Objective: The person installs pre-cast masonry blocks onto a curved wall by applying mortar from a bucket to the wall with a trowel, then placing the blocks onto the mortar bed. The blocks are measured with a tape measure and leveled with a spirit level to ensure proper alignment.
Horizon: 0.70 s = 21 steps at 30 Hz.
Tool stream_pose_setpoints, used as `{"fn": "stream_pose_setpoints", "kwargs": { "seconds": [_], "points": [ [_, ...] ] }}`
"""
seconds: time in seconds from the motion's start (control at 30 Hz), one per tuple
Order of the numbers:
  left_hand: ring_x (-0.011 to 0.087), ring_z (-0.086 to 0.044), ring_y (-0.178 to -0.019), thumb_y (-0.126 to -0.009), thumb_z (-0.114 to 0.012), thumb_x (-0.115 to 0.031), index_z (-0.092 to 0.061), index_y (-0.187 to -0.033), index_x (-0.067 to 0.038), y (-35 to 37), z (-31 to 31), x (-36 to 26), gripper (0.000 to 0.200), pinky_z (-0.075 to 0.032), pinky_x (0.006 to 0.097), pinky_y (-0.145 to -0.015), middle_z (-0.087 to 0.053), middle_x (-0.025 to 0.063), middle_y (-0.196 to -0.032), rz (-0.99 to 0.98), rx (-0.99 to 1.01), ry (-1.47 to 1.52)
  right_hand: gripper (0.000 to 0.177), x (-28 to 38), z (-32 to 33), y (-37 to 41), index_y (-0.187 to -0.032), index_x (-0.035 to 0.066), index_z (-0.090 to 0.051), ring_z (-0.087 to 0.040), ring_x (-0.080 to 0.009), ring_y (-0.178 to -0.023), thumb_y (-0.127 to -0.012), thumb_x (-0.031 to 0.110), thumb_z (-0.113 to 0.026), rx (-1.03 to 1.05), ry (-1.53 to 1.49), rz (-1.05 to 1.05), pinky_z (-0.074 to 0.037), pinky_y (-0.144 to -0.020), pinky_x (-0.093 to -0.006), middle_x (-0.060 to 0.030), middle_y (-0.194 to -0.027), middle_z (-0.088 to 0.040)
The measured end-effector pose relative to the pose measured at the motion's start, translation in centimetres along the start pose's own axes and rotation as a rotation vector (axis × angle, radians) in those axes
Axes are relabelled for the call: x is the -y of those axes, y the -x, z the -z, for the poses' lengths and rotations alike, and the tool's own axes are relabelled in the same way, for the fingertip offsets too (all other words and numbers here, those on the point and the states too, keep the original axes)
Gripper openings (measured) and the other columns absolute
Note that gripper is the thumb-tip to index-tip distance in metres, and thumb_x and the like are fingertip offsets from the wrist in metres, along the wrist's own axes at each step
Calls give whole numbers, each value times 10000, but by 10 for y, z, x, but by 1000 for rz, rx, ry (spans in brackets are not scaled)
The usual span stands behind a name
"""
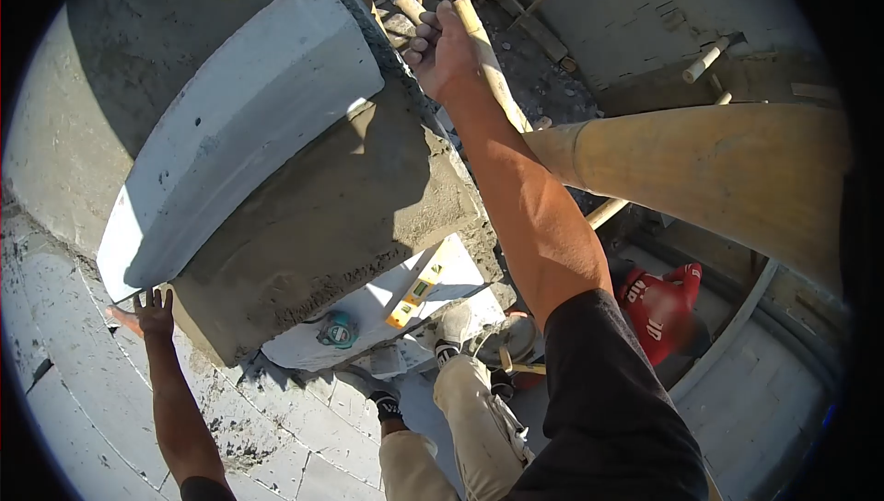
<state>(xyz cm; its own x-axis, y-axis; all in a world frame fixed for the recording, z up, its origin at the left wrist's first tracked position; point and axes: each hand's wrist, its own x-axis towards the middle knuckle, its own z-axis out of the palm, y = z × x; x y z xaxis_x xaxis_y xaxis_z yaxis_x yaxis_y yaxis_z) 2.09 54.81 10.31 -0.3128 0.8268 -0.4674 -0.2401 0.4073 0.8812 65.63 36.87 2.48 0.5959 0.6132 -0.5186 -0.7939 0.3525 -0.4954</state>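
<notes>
A long, curved white block (pixel 239 133) rests on a bed of wet grey mortar (pixel 304 206). My left hand (pixel 154 312) is at the block's lower left end, fingers spread, the fingertips right at its bottom edge. Past the block's upper right end, my right hand (pixel 444 52) is raised beside a bamboo pole (pixel 493 68). Its fingers are curled in, and I cannot tell what they hold. Below the mortar, a yellow spirit level (pixel 423 282) and a round turquoise tape measure (pixel 339 329) lie on a white slab (pixel 368 303).
A thick bamboo pole (pixel 709 169) crosses the right side. Beyond the ledge's edge is a drop, with a person in a red shirt (pixel 661 312) lower down. White blockwork (pixel 83 381) curves along the left. My shoes (pixel 453 324) are near the white slab.
</notes>
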Motion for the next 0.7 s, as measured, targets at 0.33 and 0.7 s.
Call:
{"fn": "stream_pose_setpoints", "kwargs": {
  "seconds": [0.33, 0.7],
  "points": [
    [364, -237, -1452, -794, -369, -868, -196, -1518, -150, 22, -39, 19, 1034, -228, 628, -1151, -235, 171, -1579, 36, -98, -61, 413, -32, -49, -13, -732, 174, -436, -267, -82, -436, -935, 479, -626, -125, -4, -56, -199, -403, -249, 62, -549, -298],
    [531, -166, -1430, -617, -331, -1009, -75, -1576, -157, -19, -6, 28, 1308, -216, 661, -1143, -120, 198, -1616, 78, 95, 31, 444, -26, -40, -38, -675, 179, -383, -258, -86, -436, -942, 457, -604, -124, -254, 42, -193, -397, -262, 62, -557, -278]
  ]
}}
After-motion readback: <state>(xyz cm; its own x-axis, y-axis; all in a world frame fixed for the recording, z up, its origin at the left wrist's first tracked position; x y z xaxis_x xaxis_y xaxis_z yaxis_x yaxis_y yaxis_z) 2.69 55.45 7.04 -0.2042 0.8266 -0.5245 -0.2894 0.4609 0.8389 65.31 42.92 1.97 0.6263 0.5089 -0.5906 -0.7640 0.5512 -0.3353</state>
